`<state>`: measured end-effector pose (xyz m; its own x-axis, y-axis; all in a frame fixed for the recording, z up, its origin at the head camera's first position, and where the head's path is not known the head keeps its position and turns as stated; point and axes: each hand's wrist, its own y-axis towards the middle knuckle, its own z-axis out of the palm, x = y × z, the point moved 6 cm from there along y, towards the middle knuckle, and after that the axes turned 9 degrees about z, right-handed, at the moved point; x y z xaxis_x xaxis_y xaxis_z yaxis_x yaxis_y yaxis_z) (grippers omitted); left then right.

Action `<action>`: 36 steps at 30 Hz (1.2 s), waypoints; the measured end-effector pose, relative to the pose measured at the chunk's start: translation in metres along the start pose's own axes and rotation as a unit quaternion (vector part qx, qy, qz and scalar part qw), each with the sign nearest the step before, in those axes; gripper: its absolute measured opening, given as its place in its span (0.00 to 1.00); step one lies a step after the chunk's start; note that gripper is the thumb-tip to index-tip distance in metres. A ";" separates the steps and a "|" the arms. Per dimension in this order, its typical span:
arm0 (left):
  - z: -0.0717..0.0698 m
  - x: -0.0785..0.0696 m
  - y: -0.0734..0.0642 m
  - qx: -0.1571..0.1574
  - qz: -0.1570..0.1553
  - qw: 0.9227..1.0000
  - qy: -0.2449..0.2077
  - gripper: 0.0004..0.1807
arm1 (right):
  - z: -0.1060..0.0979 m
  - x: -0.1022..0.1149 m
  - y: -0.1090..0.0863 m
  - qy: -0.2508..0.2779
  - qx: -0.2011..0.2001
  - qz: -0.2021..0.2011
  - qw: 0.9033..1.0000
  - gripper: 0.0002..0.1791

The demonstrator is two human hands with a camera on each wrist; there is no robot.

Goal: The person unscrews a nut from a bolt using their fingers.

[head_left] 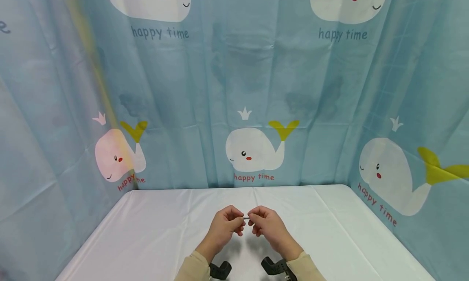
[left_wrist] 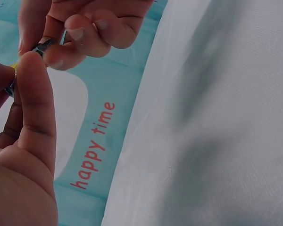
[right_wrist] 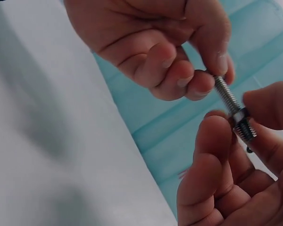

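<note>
A silver threaded bolt (right_wrist: 226,94) spans the short gap between my two hands above the table. At one end, my left hand (head_left: 224,225) pinches it between thumb and fingers, which hide that end. A dark nut (right_wrist: 240,114) sits on the shaft near the other end, with some thread showing beyond it. My right hand (head_left: 270,227) has its thumb and a finger on either side of this nut. Seen from the left wrist, the dark threaded end (left_wrist: 43,45) shows by the right fingers, while most of the shaft is covered.
A white cloth covers the table (head_left: 154,232) beneath both hands. Light blue curtains (head_left: 253,89) with whale prints stand at the back and both sides. A black wrist mount (head_left: 220,269) is strapped at each forearm.
</note>
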<state>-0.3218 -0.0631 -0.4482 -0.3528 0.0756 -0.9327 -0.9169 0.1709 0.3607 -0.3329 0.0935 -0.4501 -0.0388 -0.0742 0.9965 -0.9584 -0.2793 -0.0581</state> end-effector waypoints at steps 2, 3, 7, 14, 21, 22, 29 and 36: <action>0.000 0.000 0.000 0.000 -0.001 1.000 0.001 0.05 | -0.001 0.002 -0.001 -0.002 0.000 -0.004 1.000 0.12; 0.000 0.000 0.000 -0.001 -0.001 1.000 0.001 0.06 | -0.001 0.003 -0.001 -0.002 -0.001 -0.005 1.000 0.12; 0.000 0.000 0.001 -0.004 -0.004 1.000 0.002 0.07 | -0.001 0.006 -0.004 -0.002 -0.002 0.001 1.000 0.17; 0.000 0.000 0.002 -0.003 -0.001 1.000 -0.005 0.08 | -0.002 0.007 -0.005 -0.013 -0.007 -0.004 1.000 0.17; -0.001 0.000 0.002 -0.005 -0.002 1.000 -0.008 0.10 | -0.003 0.009 -0.006 0.006 -0.010 -0.017 1.000 0.12; -0.001 0.000 0.002 -0.006 -0.003 1.000 -0.008 0.09 | -0.003 0.009 -0.006 0.005 -0.010 -0.016 1.000 0.13; 0.000 -0.001 0.000 -0.004 -0.007 1.000 -0.007 0.08 | -0.002 0.004 -0.003 -0.019 -0.016 -0.020 0.999 0.12; 0.000 -0.004 -0.001 -0.008 -0.004 1.000 -0.010 0.06 | -0.002 0.006 -0.004 -0.002 -0.013 -0.025 1.000 0.15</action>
<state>-0.3196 -0.0634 -0.4447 -0.3420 0.0934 -0.9351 -0.9227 0.1549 0.3529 -0.3303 0.0961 -0.4433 0.0111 -0.0642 0.9979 -0.9664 -0.2571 -0.0058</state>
